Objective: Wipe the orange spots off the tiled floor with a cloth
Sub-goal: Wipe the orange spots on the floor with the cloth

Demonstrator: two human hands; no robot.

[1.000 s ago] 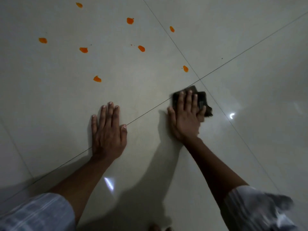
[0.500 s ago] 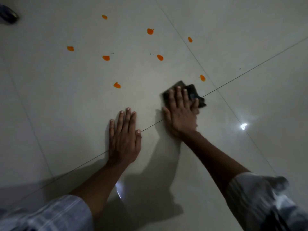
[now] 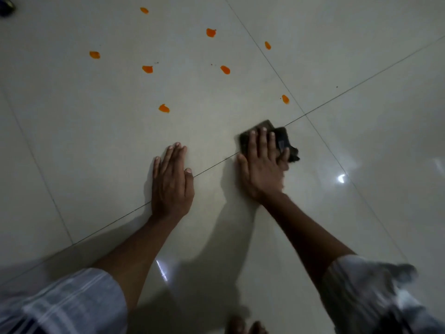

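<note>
Left hand point(image 3: 171, 183): my palm flat on the tiled floor point(image 3: 96, 145), fingers straight, holding nothing.
Right hand point(image 3: 263, 166): fingers extended, pressing the dark cloth point(image 3: 284, 141) onto a grout line.
Orange spots point(image 3: 164, 108): eight, beyond both hands, unwiped.

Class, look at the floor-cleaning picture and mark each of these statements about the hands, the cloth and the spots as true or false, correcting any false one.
1. The right hand presses a dark cloth on the floor. True.
2. The left hand holds a second cloth. False: it lies flat on the bare tile, holding nothing.
3. Eight orange spots show on the floor. True.
4. The cloth covers the nearest spot. False: that spot lies apart from it, farther from the person.
5. All spots sit right of the cloth. False: most lie to its left.
</note>
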